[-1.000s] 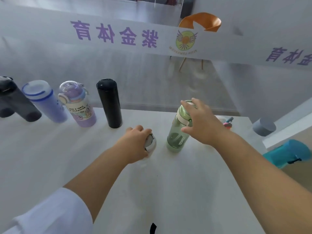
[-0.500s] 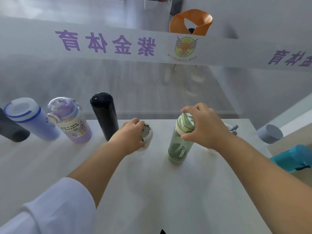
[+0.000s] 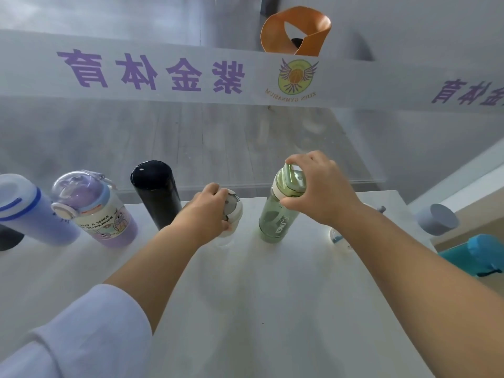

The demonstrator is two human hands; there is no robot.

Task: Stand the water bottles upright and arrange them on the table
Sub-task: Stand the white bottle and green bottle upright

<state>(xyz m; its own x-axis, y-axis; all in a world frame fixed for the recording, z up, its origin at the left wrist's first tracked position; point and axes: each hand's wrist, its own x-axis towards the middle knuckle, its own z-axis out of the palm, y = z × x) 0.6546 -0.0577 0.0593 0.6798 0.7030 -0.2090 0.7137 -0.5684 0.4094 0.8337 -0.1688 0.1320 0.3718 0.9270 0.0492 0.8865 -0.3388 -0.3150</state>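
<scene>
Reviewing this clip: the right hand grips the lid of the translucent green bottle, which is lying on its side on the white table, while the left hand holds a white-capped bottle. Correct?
Not quite. The head view shows the translucent green bottle standing upright on the white table, not lying on its side. The right hand does grip its lid, and the left hand holds the white-capped bottle.

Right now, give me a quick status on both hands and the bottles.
Left hand gripping white-lidded bottle. Right hand gripping green bottle by cap, upright. Black flask close beside left hand.
</scene>
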